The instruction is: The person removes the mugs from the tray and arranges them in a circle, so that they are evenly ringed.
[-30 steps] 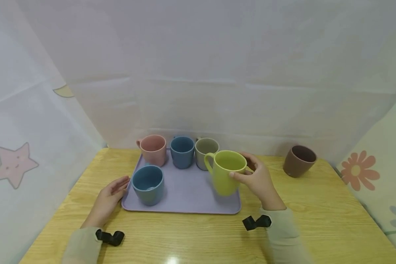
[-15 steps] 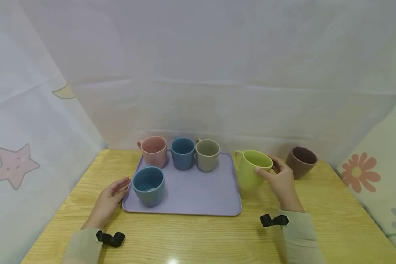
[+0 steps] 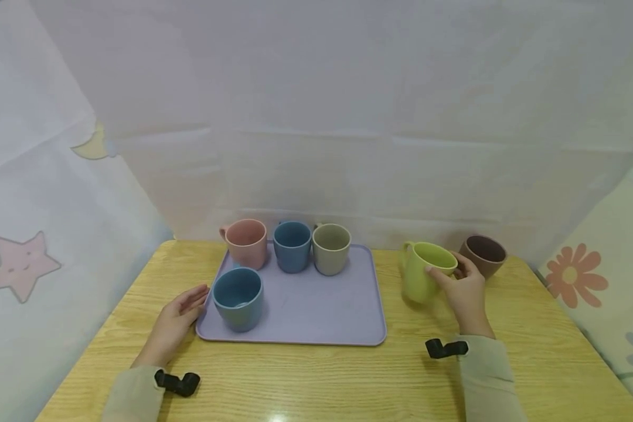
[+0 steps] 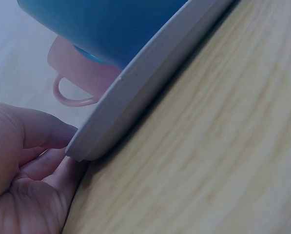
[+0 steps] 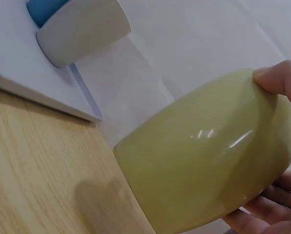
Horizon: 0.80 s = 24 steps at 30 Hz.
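Note:
In the head view my right hand (image 3: 465, 291) grips a yellow-green mug (image 3: 421, 275) near its rim, thumb on the near side and fingers behind. The mug (image 5: 199, 151) is upright, right of the tray; I cannot tell whether its base touches the table. My left hand (image 3: 173, 321) lies beside the left edge of a lilac tray (image 3: 316, 319), its fingers (image 4: 52, 131) at the rim. On the tray stand a teal-blue mug (image 3: 240, 308) at front left, then a pink mug (image 3: 249, 249), a blue mug (image 3: 293, 253) and a grey-beige mug (image 3: 331, 253) along the back.
A brown cup (image 3: 482, 253) stands behind my right hand, partly hidden by it. The wooden table (image 3: 316, 381) reaches back to a white cloth wall (image 3: 316, 146), with printed cloth at both sides.
My right hand has carried the yellow-green mug rightward from over the tray's right side to beyond its edge, and lower. My left hand has stayed at the tray's left edge.

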### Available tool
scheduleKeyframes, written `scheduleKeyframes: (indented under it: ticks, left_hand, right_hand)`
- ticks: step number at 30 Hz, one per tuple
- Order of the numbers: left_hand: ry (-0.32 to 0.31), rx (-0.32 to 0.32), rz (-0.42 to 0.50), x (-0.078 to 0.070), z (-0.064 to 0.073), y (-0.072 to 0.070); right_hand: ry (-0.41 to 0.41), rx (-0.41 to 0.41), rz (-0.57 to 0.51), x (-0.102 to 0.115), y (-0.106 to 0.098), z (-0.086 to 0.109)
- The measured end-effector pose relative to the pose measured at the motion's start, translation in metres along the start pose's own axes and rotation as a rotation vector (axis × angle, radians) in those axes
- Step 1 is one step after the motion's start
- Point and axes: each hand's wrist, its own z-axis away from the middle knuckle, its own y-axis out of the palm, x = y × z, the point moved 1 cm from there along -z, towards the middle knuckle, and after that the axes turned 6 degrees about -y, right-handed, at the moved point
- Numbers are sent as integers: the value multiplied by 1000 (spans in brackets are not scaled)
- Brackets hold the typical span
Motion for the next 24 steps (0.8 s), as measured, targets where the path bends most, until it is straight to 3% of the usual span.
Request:
scheduleKeyframes:
  ticks: [12, 24]
  left_hand:
    - [-24, 0, 11, -2, 0, 2]
    - [-22, 3, 11, 0, -1, 1]
  right_hand:
    - [16, -103, 90, -11, -7, -5]
    - [-28, -121, 136, -18, -6, -2]
